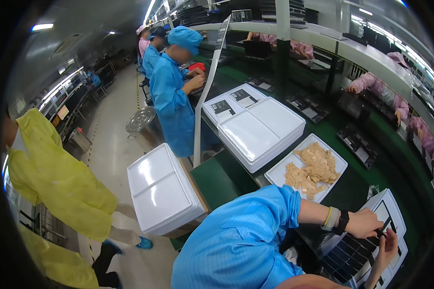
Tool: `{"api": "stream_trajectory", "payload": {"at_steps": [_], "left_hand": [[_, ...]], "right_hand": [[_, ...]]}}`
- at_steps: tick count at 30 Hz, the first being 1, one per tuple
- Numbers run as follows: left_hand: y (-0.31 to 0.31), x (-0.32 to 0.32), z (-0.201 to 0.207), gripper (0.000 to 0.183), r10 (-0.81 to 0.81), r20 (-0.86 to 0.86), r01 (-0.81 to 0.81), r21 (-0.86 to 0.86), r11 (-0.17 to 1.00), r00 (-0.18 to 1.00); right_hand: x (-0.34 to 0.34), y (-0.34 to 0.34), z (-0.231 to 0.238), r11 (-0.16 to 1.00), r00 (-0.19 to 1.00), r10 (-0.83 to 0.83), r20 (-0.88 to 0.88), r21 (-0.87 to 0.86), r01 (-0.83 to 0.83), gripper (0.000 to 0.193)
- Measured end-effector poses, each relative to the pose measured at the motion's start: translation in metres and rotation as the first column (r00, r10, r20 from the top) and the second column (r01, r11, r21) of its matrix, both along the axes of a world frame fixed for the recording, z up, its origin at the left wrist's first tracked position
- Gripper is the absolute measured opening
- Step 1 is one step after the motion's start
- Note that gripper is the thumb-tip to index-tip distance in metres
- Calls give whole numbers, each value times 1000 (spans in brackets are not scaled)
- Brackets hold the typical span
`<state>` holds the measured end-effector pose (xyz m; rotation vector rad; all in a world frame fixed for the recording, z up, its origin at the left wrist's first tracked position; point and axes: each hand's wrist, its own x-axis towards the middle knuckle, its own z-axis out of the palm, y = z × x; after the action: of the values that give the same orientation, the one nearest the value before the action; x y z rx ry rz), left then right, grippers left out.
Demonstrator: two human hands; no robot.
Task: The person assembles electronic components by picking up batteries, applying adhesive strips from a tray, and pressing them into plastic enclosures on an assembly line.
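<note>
My left hand [364, 223], at the end of a blue sleeve with a black wristband and a pale band, reaches to the lower right. Its fingers are closed on one end of a narrow black strip [386, 225]. Close against it, my right hand [388, 244] is raised with its fingertips pinched together near the same strip; what they grip is too small to make out. Below both hands lies a sheet of black rectangular pieces [345, 257]. It overlaps a white tray [399, 216] that holds more dark pieces. My arm and sleeve hide part of the bench.
A white tray of beige pieces [313, 166] and stacked white trays [260, 130] stand on the green bench. More white trays [159, 183] sit on a box at left. Dark panels [357, 146] lie along the line. People in blue [171, 96], yellow [58, 173] and pink are nearby.
</note>
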<state>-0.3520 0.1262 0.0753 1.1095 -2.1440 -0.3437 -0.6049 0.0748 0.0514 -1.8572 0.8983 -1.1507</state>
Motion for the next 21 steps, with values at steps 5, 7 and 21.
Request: {"api": "stream_trajectory", "payload": {"at_steps": [5,7,21], "left_hand": [[6,3,-1,29,22,18,-21,-88,996,1000],[11,3,3,29,22,21,-19,-110,994,1000],[20,13,-25,36,-25,-48,29,93,995,999]], "right_hand": [[1,0,11,998,999,27,-32,57,-26,33],[2,5,17,998,999,40,-28,42,-38,33],[4,0,20,982,991,98,-89,171,-81,32]]}}
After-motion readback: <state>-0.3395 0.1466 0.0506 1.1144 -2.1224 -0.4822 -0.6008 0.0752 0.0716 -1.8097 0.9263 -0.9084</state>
